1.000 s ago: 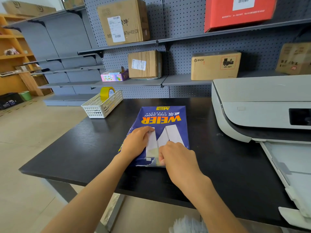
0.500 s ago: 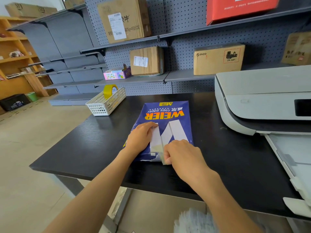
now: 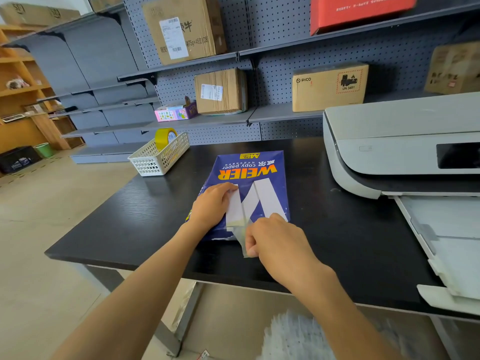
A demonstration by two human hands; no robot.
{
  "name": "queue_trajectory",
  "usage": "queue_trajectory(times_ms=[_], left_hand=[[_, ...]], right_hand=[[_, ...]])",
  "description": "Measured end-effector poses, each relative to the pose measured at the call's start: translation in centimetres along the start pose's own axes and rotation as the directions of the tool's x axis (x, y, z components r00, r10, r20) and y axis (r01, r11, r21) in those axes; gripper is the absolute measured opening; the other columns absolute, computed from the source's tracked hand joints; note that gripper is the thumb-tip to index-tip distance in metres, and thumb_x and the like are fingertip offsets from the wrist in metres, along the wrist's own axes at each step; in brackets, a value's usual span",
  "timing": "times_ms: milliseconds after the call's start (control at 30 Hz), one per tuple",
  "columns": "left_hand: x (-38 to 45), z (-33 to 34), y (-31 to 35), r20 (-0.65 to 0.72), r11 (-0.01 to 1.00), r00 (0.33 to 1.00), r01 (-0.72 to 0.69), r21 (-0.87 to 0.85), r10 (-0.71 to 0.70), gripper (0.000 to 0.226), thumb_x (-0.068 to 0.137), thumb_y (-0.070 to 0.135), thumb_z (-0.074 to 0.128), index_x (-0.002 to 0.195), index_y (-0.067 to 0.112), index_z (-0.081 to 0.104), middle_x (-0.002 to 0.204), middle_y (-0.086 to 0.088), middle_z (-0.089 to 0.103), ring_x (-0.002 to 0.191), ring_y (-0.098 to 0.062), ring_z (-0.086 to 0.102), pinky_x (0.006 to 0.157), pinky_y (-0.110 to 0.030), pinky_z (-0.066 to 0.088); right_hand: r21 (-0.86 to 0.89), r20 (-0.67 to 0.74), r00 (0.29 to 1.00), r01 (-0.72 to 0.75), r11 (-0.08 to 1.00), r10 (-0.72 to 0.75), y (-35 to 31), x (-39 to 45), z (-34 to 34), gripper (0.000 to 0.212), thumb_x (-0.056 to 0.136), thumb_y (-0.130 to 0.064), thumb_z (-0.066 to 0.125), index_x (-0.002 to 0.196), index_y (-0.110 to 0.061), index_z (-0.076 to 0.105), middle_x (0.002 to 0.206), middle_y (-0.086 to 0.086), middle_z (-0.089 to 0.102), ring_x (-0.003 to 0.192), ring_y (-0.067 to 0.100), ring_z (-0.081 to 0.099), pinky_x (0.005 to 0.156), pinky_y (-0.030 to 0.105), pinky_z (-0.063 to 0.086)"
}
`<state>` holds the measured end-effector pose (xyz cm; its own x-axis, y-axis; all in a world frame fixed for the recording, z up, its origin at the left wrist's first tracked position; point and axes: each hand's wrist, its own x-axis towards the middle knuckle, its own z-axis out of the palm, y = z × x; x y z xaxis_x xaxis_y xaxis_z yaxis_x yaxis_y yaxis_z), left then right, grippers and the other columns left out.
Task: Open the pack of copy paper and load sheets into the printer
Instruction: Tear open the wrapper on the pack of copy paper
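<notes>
Now the right hand [image 3: 278, 242] pinches a clear strip of torn wrapper [image 3: 240, 236] at the near edge of the blue rectangular copy-paper pack [image 3: 255, 178]; the left hand [image 3: 211, 205] presses flat on the pack's left side (fingers spread). Bare black wooden tabletop [image 3: 337, 229] separates the pack from the grey-white printer [image 3: 402, 144] to the right.

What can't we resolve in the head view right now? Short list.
- Pack of copy paper: near edge and how far the wrapper is torn, covered by the right hand.
- Left hand: hides the pack's left side under its palm.
- Printer: right part and screen cut off by the frame edge.
- Paper tray: also cut off; any loaded sheets not discernible.
- Red box: label motion-blurred.
</notes>
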<state>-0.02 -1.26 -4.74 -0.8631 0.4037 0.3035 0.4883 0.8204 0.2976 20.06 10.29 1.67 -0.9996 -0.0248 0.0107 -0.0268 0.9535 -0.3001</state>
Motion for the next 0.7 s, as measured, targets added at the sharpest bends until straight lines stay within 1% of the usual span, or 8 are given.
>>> queue_trajectory(times_ms=[100,200,333,400,467,533,633,700], left_hand=[[0.0,-0.1,0.0,0.005,1.000,1.000,-0.005,0.014,0.005,0.037,0.102,0.024,0.033,0.128,0.032,0.058,0.138,0.012,0.057,0.126,-0.018,0.051,0.088,-0.037,0.044],[0.0,0.0,-0.1,0.004,1.000,1.000,-0.008,0.016,0.008,0.035,0.103,0.025,0.034,0.127,0.032,0.058,0.136,0.010,0.059,0.124,-0.019,0.053,0.087,-0.035,0.044],[0.2,0.1,-0.3,0.011,1.000,1.000,-0.006,-0.005,0.006,0.035,0.103,0.024,0.034,0.126,0.031,0.059,0.131,0.005,0.063,0.118,-0.022,0.057,0.078,-0.032,0.039],[0.2,0.1,-0.3,0.024,1.000,1.000,-0.006,-0.009,0.006,0.036,0.103,0.024,0.033,0.127,0.030,0.059,0.130,0.002,0.064,0.116,-0.024,0.057,0.077,-0.031,0.038],[0.2,0.0,-0.3,0.046,1.000,0.999,-0.004,-0.007,0.004,0.035,0.103,0.026,0.033,0.129,0.030,0.057,0.131,0.000,0.062,0.117,-0.026,0.057,0.079,-0.033,0.039],[0.2,-0.1,-0.2,0.081,1.000,0.997,0.002,0.006,-0.002,0.034,0.103,0.030,0.033,0.131,0.031,0.054,0.134,-0.002,0.060,0.119,-0.027,0.056,0.083,-0.036,0.043],[0.2,-0.5,0.1,0.133,0.999,0.991,0.013,0.044,-0.019,0.036,0.104,0.033,0.031,0.135,0.032,0.049,0.138,-0.003,0.056,0.122,-0.029,0.053,0.088,-0.041,0.045],[0.0,-0.7,0.1,0.149,0.998,0.989,0.008,0.055,-0.016,0.036,0.104,0.033,0.030,0.136,0.033,0.047,0.139,-0.003,0.055,0.122,-0.030,0.053,0.091,-0.044,0.048]], right_hand=[[0.015,-0.006,1.000,0.004,1.000,-0.004,0.1,-0.4,0.3,0.026,0.090,-0.003,0.056,0.112,-0.012,0.064,0.089,0.001,0.044,0.086,0.021,0.042,0.078,0.033,0.044],[0.034,-0.006,1.000,-0.001,0.999,0.002,0.4,-0.6,0.4,0.024,0.091,-0.004,0.054,0.110,-0.012,0.066,0.093,0.002,0.052,0.099,0.023,0.053,0.080,0.036,0.047],[0.059,0.016,1.000,-0.008,0.998,0.007,0.8,-1.1,0.1,0.022,0.092,-0.007,0.052,0.106,-0.012,0.067,0.105,0.006,0.066,0.091,0.020,0.050,0.077,0.035,0.049],[0.063,0.009,1.000,-0.001,0.998,0.001,0.9,-1.2,0.0,0.019,0.094,-0.011,0.054,0.108,-0.013,0.066,0.107,0.006,0.066,0.099,0.020,0.054,0.080,0.036,0.052],[0.057,0.015,1.000,0.008,0.998,-0.009,0.8,-1.4,-0.3,0.020,0.096,-0.017,0.056,0.114,-0.014,0.065,0.112,0.007,0.065,0.107,0.022,0.055,0.084,0.037,0.052],[0.048,0.015,1.000,0.020,0.999,-0.020,0.6,-1.6,-0.5,0.022,0.096,-0.019,0.056,0.116,-0.014,0.064,0.113,0.007,0.064,0.107,0.022,0.056,0.085,0.038,0.051],[0.043,0.013,0.999,0.031,0.999,-0.032,0.4,-2.1,-0.9,0.019,0.093,-0.016,0.057,0.109,-0.015,0.067,0.109,0.006,0.066,0.102,0.023,0.057,0.081,0.037,0.049],[0.068,0.060,0.997,0.041,0.997,-0.045,0.3,-2.7,-1.1,0.017,0.091,-0.014,0.059,0.102,-0.017,0.071,0.106,0.004,0.068,0.101,0.022,0.058,0.080,0.036,0.049]])
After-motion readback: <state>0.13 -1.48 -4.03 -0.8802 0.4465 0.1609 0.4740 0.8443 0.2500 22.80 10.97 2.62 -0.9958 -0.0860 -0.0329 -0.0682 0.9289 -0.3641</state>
